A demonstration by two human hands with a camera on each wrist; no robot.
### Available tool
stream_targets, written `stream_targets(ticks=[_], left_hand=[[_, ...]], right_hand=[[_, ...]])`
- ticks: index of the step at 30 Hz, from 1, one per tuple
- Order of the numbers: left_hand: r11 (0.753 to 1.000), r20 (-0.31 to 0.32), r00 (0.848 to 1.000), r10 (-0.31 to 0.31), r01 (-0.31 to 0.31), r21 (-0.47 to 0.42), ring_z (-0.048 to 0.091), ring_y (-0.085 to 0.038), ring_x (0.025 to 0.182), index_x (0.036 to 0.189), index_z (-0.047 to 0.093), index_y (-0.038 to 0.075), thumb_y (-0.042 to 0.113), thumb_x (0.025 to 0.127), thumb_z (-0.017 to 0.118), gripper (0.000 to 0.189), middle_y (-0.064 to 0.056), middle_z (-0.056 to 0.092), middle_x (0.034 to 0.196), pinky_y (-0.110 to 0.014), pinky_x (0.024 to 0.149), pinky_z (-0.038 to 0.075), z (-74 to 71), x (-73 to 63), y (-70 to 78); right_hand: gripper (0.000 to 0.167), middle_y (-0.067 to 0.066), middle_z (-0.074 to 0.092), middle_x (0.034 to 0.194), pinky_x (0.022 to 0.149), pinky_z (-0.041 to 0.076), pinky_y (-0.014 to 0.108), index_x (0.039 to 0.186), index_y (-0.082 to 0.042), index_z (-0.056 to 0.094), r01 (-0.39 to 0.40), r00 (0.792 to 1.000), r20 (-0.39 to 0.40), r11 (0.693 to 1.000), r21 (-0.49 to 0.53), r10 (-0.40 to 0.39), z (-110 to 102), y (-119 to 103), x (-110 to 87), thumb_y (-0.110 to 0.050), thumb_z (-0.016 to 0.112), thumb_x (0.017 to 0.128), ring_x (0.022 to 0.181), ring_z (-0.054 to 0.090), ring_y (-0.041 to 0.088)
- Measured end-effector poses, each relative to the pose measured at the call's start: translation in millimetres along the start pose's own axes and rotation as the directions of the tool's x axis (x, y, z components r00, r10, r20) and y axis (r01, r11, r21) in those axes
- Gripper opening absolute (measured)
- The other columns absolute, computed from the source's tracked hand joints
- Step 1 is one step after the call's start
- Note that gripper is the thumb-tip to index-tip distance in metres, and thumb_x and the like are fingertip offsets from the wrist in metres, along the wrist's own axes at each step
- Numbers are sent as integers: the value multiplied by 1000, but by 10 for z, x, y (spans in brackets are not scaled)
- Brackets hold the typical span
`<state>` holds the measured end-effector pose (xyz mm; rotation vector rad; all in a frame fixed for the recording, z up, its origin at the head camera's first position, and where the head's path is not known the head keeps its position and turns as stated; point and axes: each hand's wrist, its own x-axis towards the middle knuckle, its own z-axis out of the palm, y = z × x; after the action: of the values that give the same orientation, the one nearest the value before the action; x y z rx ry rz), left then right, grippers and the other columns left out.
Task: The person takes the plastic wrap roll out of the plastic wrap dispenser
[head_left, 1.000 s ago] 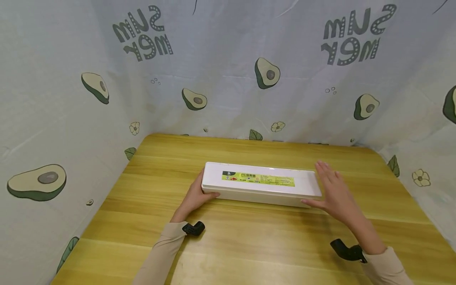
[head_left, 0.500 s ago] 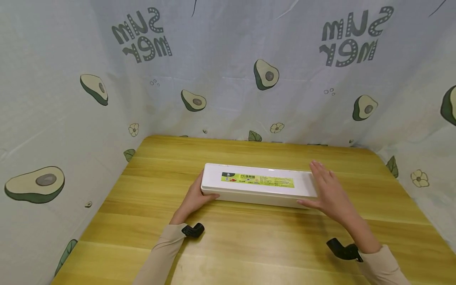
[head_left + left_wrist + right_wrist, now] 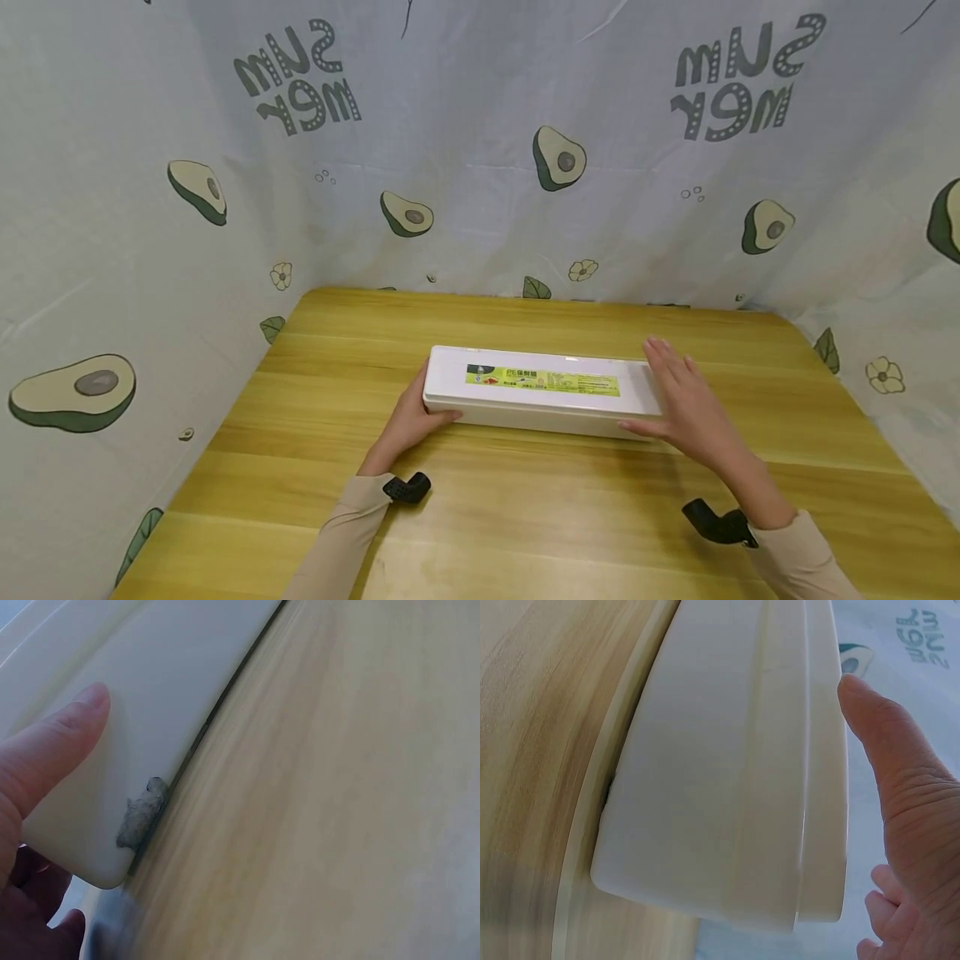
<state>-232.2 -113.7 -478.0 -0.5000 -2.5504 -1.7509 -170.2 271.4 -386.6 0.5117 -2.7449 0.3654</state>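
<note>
A long white cling film box with a yellow-green label lies lengthwise across the wooden table. Its lid is down. My left hand grips the left end, thumb on the front wall and fingers round the end and back, partly hidden. In the left wrist view, a grey torn patch shows low on the box wall near that thumb. Over the right end, my right hand is spread with nearly straight fingers. Its thumb is at the lid edge in the right wrist view; firm contact is unclear.
The wooden table reaches back to a pale curtain printed with avocados, which also hangs along both sides. A black wrist camera mount is on the left cuff, another black mount on the right.
My right hand has shifted left over the box's right end, its thumb moving along the front edge. The left hand keeps its grip, and the box stays in place.
</note>
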Motion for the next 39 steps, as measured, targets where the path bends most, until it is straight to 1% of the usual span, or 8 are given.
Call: stream_targets(ticks=[9,11,14,19,23,27,34,39], left_hand=[[1000,4,1000,14,-14,-6,35,-29,138,151,18,20,16,71,82,102,-9,36,151,-50,113,29,10,-13,35],[1000,0,1000,20,-20,-8,35,-30,138,151,18,19,16,71,82,102,-10,36,150,-51,113,29,10,-25,31],[1000,0,1000,18,-18,-8,36,-29,137,151,18,20,16,71,82,102,-9,36,150,-50,113,29,9,-28,25],[1000,4,1000,4,-4,1,35,-27,138,151,18,23,17,72,82,102,-6,36,151,-49,113,29,8,-18,16],[1000,5,1000,13,-13,2,36,-28,137,151,18,22,17,72,81,101,-8,37,150,-50,113,29,5,-10,12],[1000,-1,1000,28,-28,-1,36,-30,137,151,19,20,16,72,81,100,-10,37,150,-51,112,29,-1,-6,13],[1000,9,1000,-6,6,-7,34,-26,139,151,17,25,16,72,81,102,-5,35,151,-48,114,28,-1,-19,12],[1000,8,1000,16,-16,-12,34,-28,139,151,18,22,16,72,81,101,-8,36,151,-49,114,28,16,-20,16]], right_hand=[[118,24,27,151,117,15,55,150,-3,16,9,1000,4,1000,-8,-9,-4,-10,8,-47,82,63,142,23,37],[117,24,27,151,118,14,54,149,-1,17,12,1000,10,1000,-9,-12,1,-16,15,-47,81,63,142,23,37],[116,25,27,151,119,12,52,148,0,20,14,1000,11,1000,-10,-14,7,-23,18,-47,82,62,142,23,37],[116,24,27,151,118,13,54,149,0,19,20,1000,10,1000,-9,-20,11,-31,29,-46,82,62,142,23,37],[115,24,30,149,115,17,56,148,1,22,27,1000,5,1000,-7,-27,8,-47,59,-45,83,61,140,26,38],[115,25,33,148,115,19,57,147,1,24,27,1000,10,1000,-2,-27,7,-67,96,-45,83,60,138,29,40],[114,26,32,148,116,16,55,147,1,23,2,999,47,1000,3,-2,15,-96,111,-48,82,62,137,29,41],[113,27,35,145,116,18,55,146,2,26,12,999,30,1000,-2,-12,29,-97,106,-46,83,61,135,31,42]])
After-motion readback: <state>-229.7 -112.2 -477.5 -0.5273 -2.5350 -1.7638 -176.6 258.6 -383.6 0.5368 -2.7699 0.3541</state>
